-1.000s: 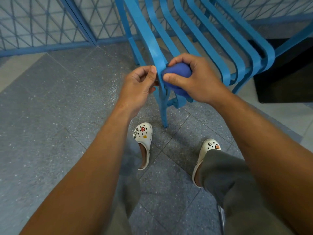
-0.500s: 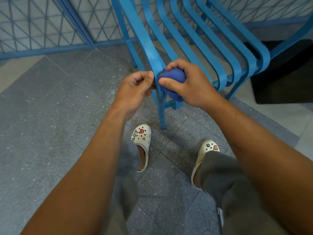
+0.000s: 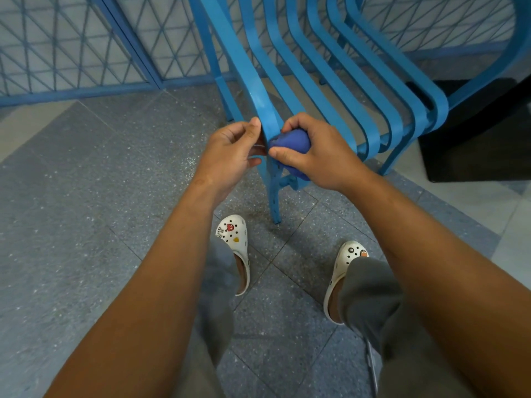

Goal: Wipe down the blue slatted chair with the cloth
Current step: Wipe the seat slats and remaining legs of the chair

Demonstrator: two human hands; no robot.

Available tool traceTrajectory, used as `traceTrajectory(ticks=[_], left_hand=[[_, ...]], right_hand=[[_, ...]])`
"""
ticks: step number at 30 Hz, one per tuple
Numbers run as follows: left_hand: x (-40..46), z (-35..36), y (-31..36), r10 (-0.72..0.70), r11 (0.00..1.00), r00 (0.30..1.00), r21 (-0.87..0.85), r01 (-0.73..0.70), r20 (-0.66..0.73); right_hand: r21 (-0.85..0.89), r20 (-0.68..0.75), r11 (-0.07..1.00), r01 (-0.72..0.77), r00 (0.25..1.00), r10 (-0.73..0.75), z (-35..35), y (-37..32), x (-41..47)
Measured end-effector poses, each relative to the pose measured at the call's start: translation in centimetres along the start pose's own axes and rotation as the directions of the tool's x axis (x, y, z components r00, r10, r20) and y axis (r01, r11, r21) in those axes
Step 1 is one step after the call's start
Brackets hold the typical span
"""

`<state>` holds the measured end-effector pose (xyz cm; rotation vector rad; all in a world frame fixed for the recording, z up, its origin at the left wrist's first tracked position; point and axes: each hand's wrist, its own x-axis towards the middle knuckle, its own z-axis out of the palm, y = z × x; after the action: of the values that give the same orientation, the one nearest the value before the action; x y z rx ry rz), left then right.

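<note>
The blue slatted chair (image 3: 324,81) stands on a grey speckled tile floor (image 3: 86,196), its curved slats running down toward the front edge. The right hand (image 3: 313,153) grips a balled-up blue cloth (image 3: 290,145), fingers curled round it, and presses it against the right side of the chair's outermost left slat, just above the front leg (image 3: 274,193). The left hand (image 3: 230,150) is on the other side of that slat, thumb tip touching its edge and fingers curled; whether they pinch the slat cannot be told. Behind the chair runs a blue lattice railing (image 3: 71,44). Below, two white clogs (image 3: 234,239) are on the floor.
</note>
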<state>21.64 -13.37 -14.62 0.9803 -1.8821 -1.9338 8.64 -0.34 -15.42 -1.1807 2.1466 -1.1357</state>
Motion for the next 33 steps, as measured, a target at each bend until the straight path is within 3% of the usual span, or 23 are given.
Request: traceTrajectory(ticks=[5,11,19,23,28,33], left_hand=[[0.1,-0.5,0.0,-0.025,1.0,1.0,0.003,0.025,0.018],[0.2,-0.5,0.0,-0.021,1.0,1.0,-0.002,0.021,0.024],[0.2,-0.9,0.6,-0.08,0.996,0.993,-0.022,0.082,0.087],[0.0,-0.8,0.6,-0.044,0.998,0.994,0.048,0.039,0.101],[0.3,-1.3,-0.1,0.028,0.984,0.992,0.172,-0.05,0.123],[0.6,-1.9,-1.2,0.091,0.917,0.976,0.365,-0.16,0.199]], right_hand=[[-0.062,0.073,0.998,-0.022,0.997,0.026,0.7,1.6,-1.0],[0.057,-0.117,0.994,0.09,0.99,-0.083,-0.6,-1.7,0.7],[-0.031,0.104,0.999,-0.013,0.994,0.016,0.7,2.1,-0.5],[-0.07,0.128,0.997,-0.037,0.991,0.045,1.4,2.8,-1.1],[0.025,-0.005,0.999,0.041,0.999,-0.041,-0.6,0.1,0.4],[-0.036,0.161,0.999,0.006,0.987,-0.001,0.2,1.8,0.6]])
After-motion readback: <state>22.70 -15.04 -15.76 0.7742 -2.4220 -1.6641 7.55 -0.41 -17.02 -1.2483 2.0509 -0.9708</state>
